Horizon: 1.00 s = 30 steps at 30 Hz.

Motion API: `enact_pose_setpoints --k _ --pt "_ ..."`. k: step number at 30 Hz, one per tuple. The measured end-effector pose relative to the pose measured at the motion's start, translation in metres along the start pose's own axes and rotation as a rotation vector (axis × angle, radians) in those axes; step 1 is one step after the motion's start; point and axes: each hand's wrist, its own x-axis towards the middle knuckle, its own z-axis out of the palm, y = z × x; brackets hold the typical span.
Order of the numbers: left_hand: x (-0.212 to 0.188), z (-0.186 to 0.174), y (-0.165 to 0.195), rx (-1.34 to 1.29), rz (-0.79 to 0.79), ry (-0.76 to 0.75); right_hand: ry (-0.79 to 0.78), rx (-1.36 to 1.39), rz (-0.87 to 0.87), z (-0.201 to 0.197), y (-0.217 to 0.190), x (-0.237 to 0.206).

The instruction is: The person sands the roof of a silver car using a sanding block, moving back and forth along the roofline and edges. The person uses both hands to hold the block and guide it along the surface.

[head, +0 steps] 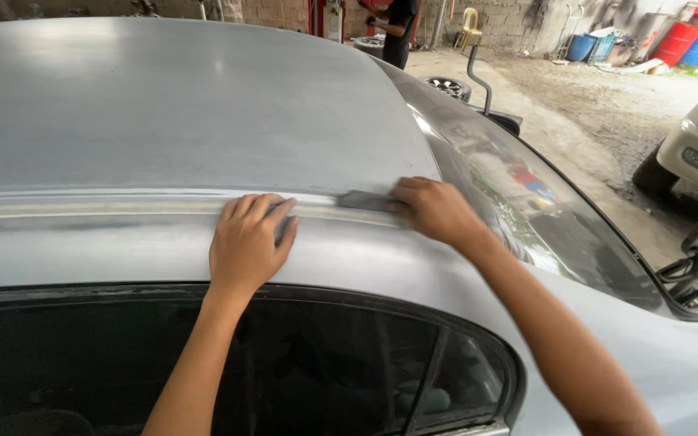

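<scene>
Dark flat sanding block [367, 200] at frame centre, long axis along pale filler strip [123, 207] on sanded car roof [163, 113]; R hand [438, 211] grips its R end, L hand [248, 242] lies flat, open, just left, holding nothing.

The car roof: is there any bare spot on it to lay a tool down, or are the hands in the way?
The roof is bare across its wide flat part, above the pale strip. It is crowded only on that strip near the rear glass: the left hand lies flat there, and the right hand presses a dark pad beside it.
</scene>
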Motion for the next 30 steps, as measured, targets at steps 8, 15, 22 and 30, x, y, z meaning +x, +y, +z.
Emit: enact_pose_setpoints --k 8,15,22,30 --pt "0.006 -0.004 0.012 0.093 0.044 -0.035 -0.136 -0.013 0.15 -0.012 0.038 -0.019" --pt "0.005 -0.001 0.013 0.114 0.051 -0.015 -0.175 0.038 0.2 -0.02 0.048 -0.03" --pt "0.006 -0.001 0.014 0.118 0.034 -0.034 -0.193 -0.015 0.168 -0.019 0.055 -0.042" --pt "0.002 0.002 0.011 0.124 0.047 -0.013 -0.197 0.018 0.186 -0.019 0.056 -0.05"
